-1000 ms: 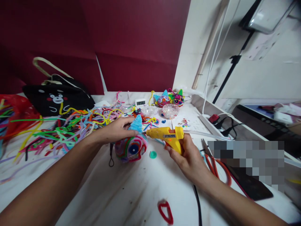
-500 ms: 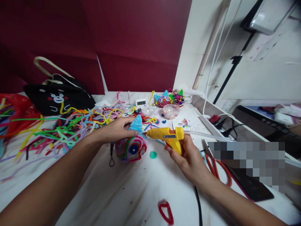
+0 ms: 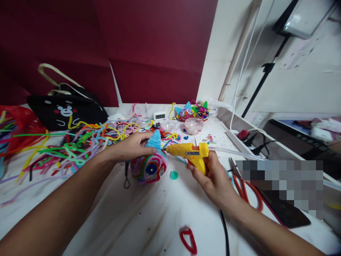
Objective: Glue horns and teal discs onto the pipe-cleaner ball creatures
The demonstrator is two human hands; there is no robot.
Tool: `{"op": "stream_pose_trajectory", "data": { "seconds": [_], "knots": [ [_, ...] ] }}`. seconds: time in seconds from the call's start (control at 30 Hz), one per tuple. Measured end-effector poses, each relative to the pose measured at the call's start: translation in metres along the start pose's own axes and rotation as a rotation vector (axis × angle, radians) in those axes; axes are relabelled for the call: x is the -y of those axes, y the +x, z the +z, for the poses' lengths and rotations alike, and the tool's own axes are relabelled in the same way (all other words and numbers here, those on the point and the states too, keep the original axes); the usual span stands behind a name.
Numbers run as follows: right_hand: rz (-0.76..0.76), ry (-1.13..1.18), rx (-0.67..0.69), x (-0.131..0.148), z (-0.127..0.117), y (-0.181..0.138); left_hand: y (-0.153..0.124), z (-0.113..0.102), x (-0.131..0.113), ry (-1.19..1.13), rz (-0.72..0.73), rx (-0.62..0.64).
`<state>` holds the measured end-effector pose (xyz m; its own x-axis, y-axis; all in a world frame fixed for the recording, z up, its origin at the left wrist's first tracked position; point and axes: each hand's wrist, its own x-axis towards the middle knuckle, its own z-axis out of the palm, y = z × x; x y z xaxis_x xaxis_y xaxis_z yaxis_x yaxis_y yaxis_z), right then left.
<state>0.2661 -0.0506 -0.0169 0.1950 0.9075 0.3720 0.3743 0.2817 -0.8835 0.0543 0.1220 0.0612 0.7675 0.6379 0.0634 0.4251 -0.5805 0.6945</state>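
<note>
My left hand (image 3: 133, 146) is closed on a round pipe-cleaner figure (image 3: 146, 168), with its thumb at the base of a blue pointed ear (image 3: 154, 139). The figure has a dark blue button eye and coloured swirls; a black cord loop hangs at its left. In my right hand (image 3: 213, 174) is a yellow hot glue gun (image 3: 188, 151), gripped by the handle with a clear glue stick out of its back. The nozzle points left and meets the figure near the ear's base; whether it touches is hard to tell. A green disc (image 3: 174, 175) lies beside the figure.
A heap of pipe cleaners (image 3: 80, 145) spreads at left by a black bag (image 3: 65, 110). Two finished-looking figures (image 3: 193, 112), a small clock (image 3: 159, 116) and a clear bowl (image 3: 194, 126) stand behind. Orange-handled pliers (image 3: 246, 190) and a phone (image 3: 287, 209) lie right; a red bent piece (image 3: 188, 241) sits in front.
Almost nothing has moved. Both hands, the figure and the glue gun keep their places, with the nozzle still at the ear's base.
</note>
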Motion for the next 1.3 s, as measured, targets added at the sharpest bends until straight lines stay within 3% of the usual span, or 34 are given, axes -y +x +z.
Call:
{"op": "stream_pose_trajectory", "data": {
  "seconds": [1.3],
  "knots": [
    [0.002, -0.024, 0.009, 0.0017, -0.0006, 0.0000, 0.0003, -0.0002, 0.0041, -0.030, -0.001, 0.035]
  ]
}}
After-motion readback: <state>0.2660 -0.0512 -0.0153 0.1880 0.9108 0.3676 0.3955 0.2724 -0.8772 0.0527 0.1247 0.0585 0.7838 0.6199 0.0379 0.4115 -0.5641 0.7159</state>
